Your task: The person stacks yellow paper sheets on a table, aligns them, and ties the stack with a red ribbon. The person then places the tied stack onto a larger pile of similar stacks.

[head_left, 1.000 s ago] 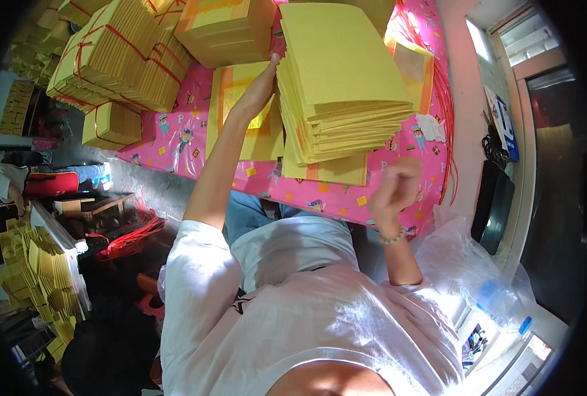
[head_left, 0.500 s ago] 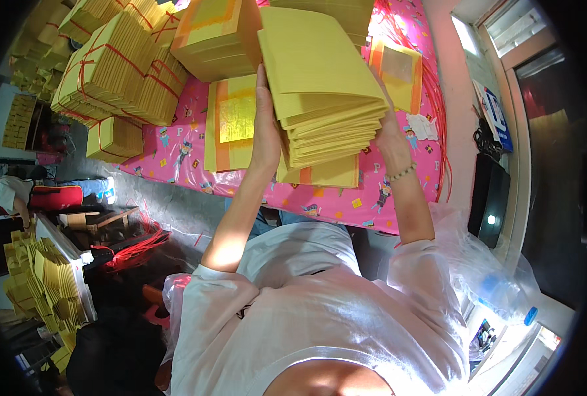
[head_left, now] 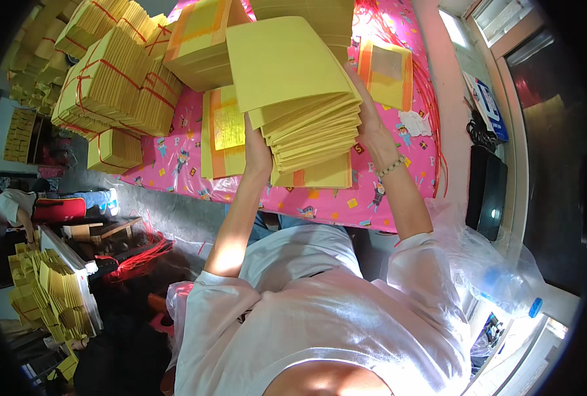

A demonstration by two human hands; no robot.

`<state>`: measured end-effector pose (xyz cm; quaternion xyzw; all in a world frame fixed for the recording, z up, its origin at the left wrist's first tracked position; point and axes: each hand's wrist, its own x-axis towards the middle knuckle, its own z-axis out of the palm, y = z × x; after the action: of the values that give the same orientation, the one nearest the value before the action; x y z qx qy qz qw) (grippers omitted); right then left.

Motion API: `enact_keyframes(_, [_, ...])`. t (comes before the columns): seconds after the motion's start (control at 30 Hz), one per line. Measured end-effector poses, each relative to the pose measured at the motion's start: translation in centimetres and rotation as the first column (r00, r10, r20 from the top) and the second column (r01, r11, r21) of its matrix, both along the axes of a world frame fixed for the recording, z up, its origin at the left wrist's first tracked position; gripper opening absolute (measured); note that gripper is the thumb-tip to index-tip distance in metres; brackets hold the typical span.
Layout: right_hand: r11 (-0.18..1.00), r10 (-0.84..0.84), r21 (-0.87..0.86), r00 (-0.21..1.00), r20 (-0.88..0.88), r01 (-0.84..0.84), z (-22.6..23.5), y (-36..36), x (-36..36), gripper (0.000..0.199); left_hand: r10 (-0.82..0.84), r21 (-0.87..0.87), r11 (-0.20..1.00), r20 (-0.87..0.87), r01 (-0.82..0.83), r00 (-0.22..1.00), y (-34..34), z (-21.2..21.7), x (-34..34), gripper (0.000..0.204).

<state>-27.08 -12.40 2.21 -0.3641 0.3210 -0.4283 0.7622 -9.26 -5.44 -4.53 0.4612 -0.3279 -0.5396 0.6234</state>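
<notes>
Hands: left hand (head_left: 258, 150) and right hand (head_left: 371, 125) clamped the 2 sides of a thick stack of yellow paper sheets (head_left: 293, 92), squeezing it, apparently so it stayed together.
Stack: raised above the pink patterned table cover (head_left: 333, 204).
Surroundings: red-tied yellow paper bundles (head_left: 109, 86) lay beyond-left.

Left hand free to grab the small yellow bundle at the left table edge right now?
Probably not: the left hand and right hand are both clamped on the yellow paper stack; the small bundle lies unblocked on the pink table.
</notes>
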Motion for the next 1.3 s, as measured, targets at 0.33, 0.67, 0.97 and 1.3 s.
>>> enact_keyframes(0.33, [0.996,0.008,-0.091,0.998,0.068,-0.002,-2.2,-1.3,0.6,0.071,0.074,0.059,0.996,-0.104,-0.068,0.992,0.0,2.7,-1.0,0.058])
enact_keyframes(0.67, [0.992,-0.005,-0.125,1.0,0.019,0.007,-2.1,-1.0,0.5,0.073,0.24,-0.015,0.969,-0.162,-0.245,0.957,-0.9,-1.5,-0.8,0.047])
enact_keyframes(0.97, [0.998,0.005,-0.058,0.999,-0.046,-0.008,-2.4,-1.3,0.5,0.082,0.195,0.063,0.98,-0.122,-0.188,0.973,-1.1,1.7,-1.1,0.075])
enact_keyframes(1.3, [0.989,0.147,-0.025,0.986,0.075,-0.145,-5.8,-3.1,0.9,0.082,0.141,0.235,0.964,-0.06,-0.124,0.988,-0.1,1.3,-0.6,0.051])
